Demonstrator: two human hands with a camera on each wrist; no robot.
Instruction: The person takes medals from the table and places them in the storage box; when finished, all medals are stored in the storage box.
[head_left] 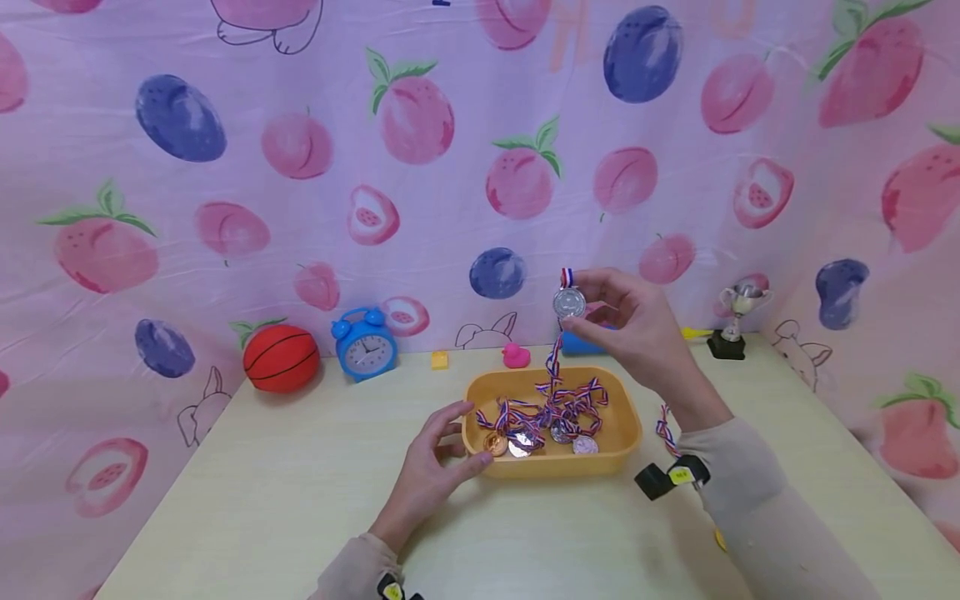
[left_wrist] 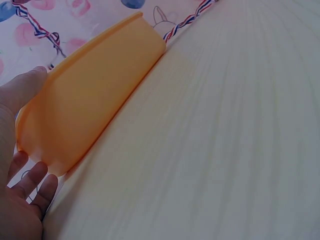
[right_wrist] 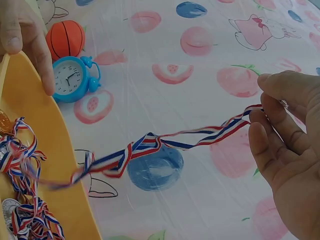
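Observation:
My right hand (head_left: 630, 325) pinches a silver medal (head_left: 569, 302) between thumb and fingertips, high above a yellow plastic bin (head_left: 555, 468). From the medal, a red, white and blue ribbon (right_wrist: 187, 140) hangs twisted down into the bin, among other tangled ribbons (head_left: 577, 407). At the bin's left end my left hand (head_left: 435, 458) holds on, its thumb at the front rim and its fingers round the side. Inside lie a bronze-coloured medal (head_left: 495, 443) and several silver medals (head_left: 585, 446), partly covered by ribbon. In the right wrist view the fingers hide most of the held medal.
Along the back stand a red basketball (head_left: 281, 358), a blue alarm clock (head_left: 365, 344), a yellow block (head_left: 439, 360), a pink duck (head_left: 516, 356) and a small trophy (head_left: 735, 321). Another striped ribbon (head_left: 664, 429) lies right of the bin, near a gold-coloured piece (head_left: 721, 540) partly behind the right sleeve.

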